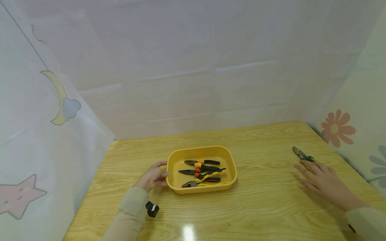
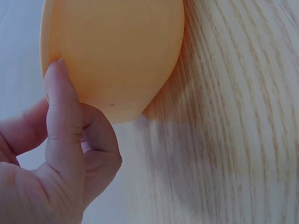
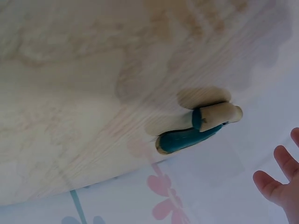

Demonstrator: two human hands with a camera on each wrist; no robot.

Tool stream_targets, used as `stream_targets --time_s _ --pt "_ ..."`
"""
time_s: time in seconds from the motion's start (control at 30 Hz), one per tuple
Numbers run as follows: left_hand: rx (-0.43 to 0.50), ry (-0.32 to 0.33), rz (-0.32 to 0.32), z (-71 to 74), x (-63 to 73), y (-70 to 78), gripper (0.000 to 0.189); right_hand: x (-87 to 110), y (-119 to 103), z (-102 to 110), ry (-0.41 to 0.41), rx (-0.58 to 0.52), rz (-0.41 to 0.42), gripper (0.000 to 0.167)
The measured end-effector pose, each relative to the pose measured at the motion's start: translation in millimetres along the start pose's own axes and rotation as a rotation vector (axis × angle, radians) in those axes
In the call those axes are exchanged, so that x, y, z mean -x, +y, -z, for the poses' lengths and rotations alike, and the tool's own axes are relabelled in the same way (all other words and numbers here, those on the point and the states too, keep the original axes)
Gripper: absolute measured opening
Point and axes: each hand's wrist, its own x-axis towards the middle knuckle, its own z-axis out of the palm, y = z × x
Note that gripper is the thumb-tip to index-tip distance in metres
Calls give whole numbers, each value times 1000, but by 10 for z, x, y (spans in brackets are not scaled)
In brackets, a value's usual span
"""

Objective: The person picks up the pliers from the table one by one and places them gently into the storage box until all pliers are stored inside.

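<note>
A yellow plastic basin (image 1: 173, 164) with rounded corners stands mid-table. My left hand (image 1: 155, 175) holds its left wall; the left wrist view shows the thumb (image 2: 63, 107) against the wall and other fingers curled beside it. Inside lie three pliers: one with yellow-and-black handles (image 1: 211, 162) at the back, long-nose pliers (image 1: 188, 172) with orange-and-black handles, and pliers with yellow-and-black handles (image 1: 190, 184) in front. At the right, green-handled pliers (image 1: 300, 154) lie on the table. Over their handles, my right hand (image 1: 324, 182) hovers with fingers spread; the right wrist view shows it apart from the handles (image 3: 189, 140).
The wood-grain table (image 1: 256, 214) is bordered by pale sheets at the back and both sides. A printed moon (image 1: 58, 97) and star mark the left sheet, flowers (image 1: 337, 128) the right one. A small black device (image 1: 152, 209) sits by my left wrist.
</note>
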Motion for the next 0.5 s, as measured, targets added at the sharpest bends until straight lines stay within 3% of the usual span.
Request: stream_targets --time_s 0.13,0.33,0.5 --pt "5 6 7 -2 0 2 53 27 57 -12 -19 23 8 81" --pt "10 5 7 2 -5 -6 54 39 148 -14 7 45 38 71" --pt "6 -6 4 11 -2 0 55 57 201 -22 -62 20 -46 77"
